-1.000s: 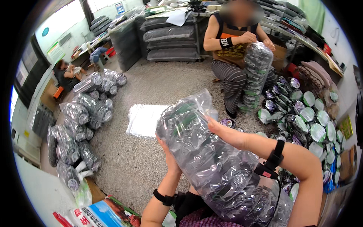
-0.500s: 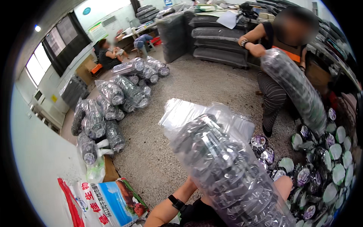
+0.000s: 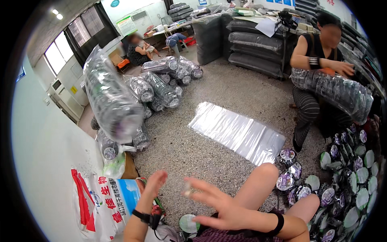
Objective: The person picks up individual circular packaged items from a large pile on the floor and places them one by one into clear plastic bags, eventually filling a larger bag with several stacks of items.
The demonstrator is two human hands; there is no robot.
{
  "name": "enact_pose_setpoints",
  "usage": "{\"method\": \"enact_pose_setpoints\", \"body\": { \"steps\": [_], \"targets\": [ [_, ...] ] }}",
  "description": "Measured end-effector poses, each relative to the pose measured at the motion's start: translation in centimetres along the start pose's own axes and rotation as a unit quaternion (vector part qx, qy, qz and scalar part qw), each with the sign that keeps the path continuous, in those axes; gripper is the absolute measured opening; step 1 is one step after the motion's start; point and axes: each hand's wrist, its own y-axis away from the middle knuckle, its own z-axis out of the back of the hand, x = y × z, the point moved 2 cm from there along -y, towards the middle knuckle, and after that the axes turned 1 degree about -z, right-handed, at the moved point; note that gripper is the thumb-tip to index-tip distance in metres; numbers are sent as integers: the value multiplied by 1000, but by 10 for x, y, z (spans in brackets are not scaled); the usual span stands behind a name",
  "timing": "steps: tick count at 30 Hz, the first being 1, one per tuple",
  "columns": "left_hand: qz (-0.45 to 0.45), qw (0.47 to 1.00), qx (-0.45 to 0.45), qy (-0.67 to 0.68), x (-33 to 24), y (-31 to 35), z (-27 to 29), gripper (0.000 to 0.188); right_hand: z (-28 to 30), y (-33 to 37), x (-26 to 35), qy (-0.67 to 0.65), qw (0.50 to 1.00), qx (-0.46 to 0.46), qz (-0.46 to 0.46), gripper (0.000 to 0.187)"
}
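A long clear plastic bag filled with stacked dark, film-wrapped round packs [image 3: 113,101] is in the air at the left, slightly blurred and apart from my hands. My left hand [image 3: 155,183] is raised below it, holding nothing, its fingers stretched out. Across my lap reaches my right hand [image 3: 213,201], also free, with fingers spread. Beyond my knees, a sheaf of flat clear plastic bags [image 3: 238,133] lies on the speckled floor. To my right is a heap of loose round packs [image 3: 326,197] with purple or pale green faces. Another such pack [image 3: 189,223] lies beside my lap.
Filled bags [image 3: 163,90] are piled along the left wall. A printed white sack [image 3: 105,201] stands near my left arm. At the right, a seated co-worker [image 3: 318,60] has a filled bag [image 3: 332,90] across the lap. Large grey bales [image 3: 258,42] stack behind.
The filled bag has left my lap and hands and flown to the left. My hands have come apart from it. The co-worker's bag has gone from upright to lying across the lap.
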Motion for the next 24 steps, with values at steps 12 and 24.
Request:
{"method": "enact_pose_setpoints", "body": {
  "steps": [12,24],
  "targets": [
    [-49,872,269,-405,220,-170,-432,15,139,202,-109,370,886,-154,-233,28],
    [-303,761,86,-567,428,-305,-587,14,146,297,-163,475,763,-210,-384,39]
  ]
}}
